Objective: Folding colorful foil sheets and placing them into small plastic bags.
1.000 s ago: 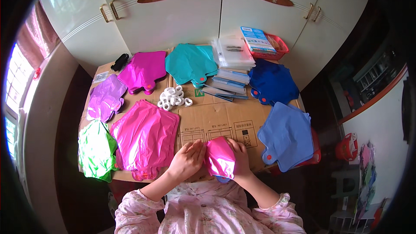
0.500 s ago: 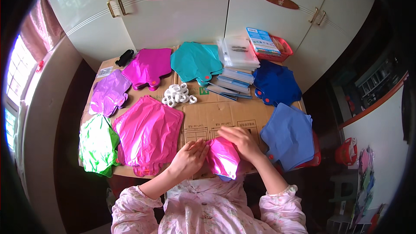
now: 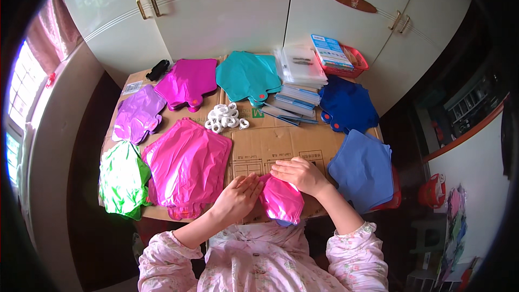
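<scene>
A small folded pink bag [image 3: 282, 201] lies at the near edge of the cardboard-covered table [image 3: 281, 140]. My left hand [image 3: 238, 197] rests flat against its left side, fingers together. On its top end sits my right hand [image 3: 298, 174], pressing down with fingers spread over the fold. The bag's lower end hangs slightly over the table edge toward my lap.
A large pink bag pile [image 3: 189, 165] lies left of my hands, a green one [image 3: 121, 178] beyond it. Purple [image 3: 138, 119], magenta [image 3: 186, 82], teal [image 3: 246, 75], dark blue [image 3: 348, 105] and light blue [image 3: 365, 167] bags ring the table. White caps [image 3: 226, 118], stacked packets [image 3: 300, 81], red basket [image 3: 346, 62].
My right hand slid from the bag's right side up onto its top end. The left hand stayed against the left side. The bag now lies flatter on the table.
</scene>
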Demonstrator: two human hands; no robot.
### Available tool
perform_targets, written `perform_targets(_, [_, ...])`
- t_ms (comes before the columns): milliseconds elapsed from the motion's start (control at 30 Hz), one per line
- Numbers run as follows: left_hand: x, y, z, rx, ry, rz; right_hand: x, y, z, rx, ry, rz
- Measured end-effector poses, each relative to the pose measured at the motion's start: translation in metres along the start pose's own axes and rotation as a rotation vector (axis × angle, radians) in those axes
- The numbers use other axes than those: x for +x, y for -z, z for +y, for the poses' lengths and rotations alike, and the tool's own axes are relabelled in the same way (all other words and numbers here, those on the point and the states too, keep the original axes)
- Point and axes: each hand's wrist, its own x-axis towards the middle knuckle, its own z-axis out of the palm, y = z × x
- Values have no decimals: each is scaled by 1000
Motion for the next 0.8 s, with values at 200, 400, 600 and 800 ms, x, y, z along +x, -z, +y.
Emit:
perform_targets(200, [-1, 0, 2, 33, 9, -22, 3, 21, 0, 39, -228, -50])
perform_targets(400, [-3, -4, 3, 0, 20, -29, 18, 11, -65, -38, -239, -215])
perform_targets(600, [0, 4, 7, 26, 41, -59, 5, 1, -61, -12, -239, -252])
perform_targets(800, [-2, 3, 11, 38, 69, -50, 5, 3, -61, -42, -218, -270])
